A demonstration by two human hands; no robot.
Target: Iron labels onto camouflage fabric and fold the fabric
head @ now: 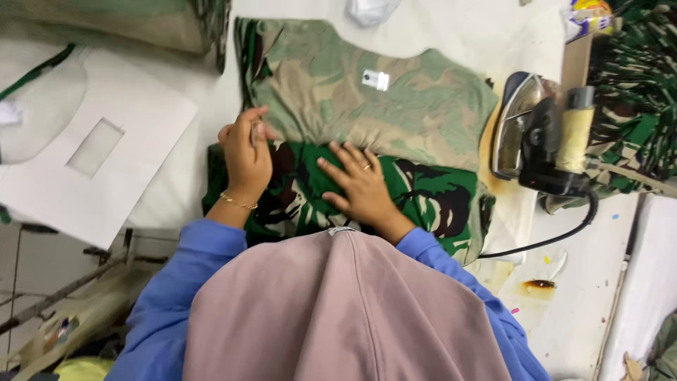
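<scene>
Head view: the left hand (247, 156) pinches the folded edge of the camouflage shirt (374, 106) between narrow fingers, while the right hand (363, 185), fingers spread wide, presses it flat on the white table (479, 35); an iron (539, 134) rests upright just beside it, soleplate off the cloth

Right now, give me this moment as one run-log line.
left hand: pinching fold edge of camouflage shirt | right hand: flat on dark folded part | iron: upright, right of shirt | white paper template: left
</scene>
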